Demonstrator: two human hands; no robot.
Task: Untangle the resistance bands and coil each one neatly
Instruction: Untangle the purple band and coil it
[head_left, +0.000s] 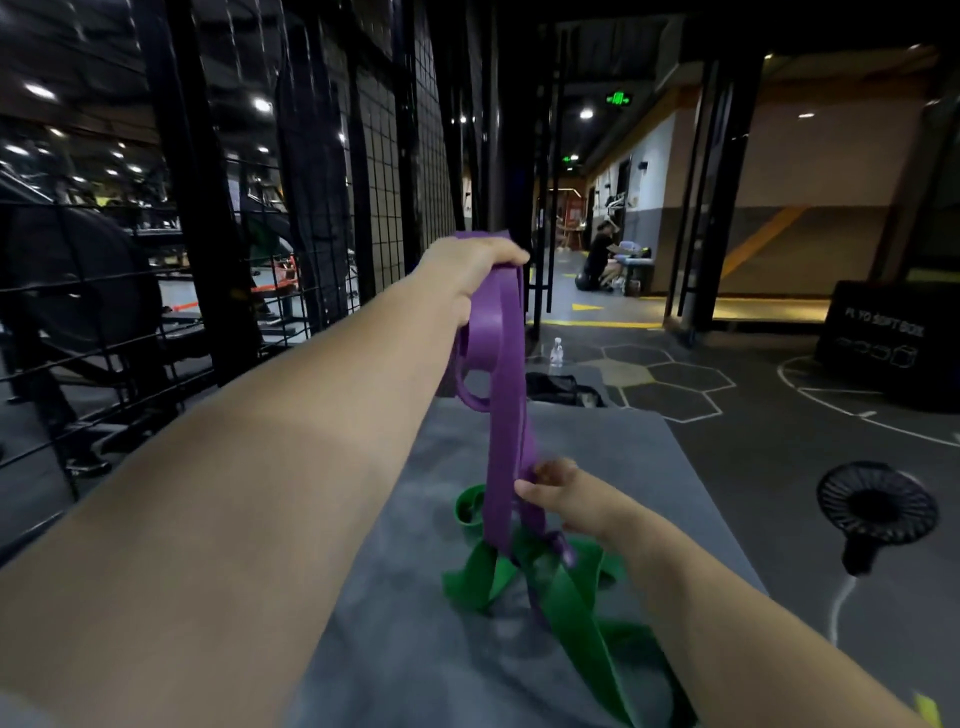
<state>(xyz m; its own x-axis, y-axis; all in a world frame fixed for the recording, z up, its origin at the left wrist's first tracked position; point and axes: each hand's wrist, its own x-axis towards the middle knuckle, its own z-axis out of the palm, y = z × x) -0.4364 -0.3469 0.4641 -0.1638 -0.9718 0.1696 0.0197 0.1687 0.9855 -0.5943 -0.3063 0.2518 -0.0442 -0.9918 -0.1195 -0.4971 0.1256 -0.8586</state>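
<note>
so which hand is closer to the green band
Right. The right hand holds the purple band just above the green band on the mat; the left hand grips the purple band's top, raised well above it.

The purple resistance band (503, 415) is held raised, its flat strands gathered at the top in the left hand (475, 267) and hung down in several layers, with a small loop curled out to one side just below the grip. Lower down, one strand is pinched by the right hand (558, 493). Its bottom end is caught in the green resistance band (576, 603), which is spread in loose, twisted loops on the grey mat (649, 447)
</note>
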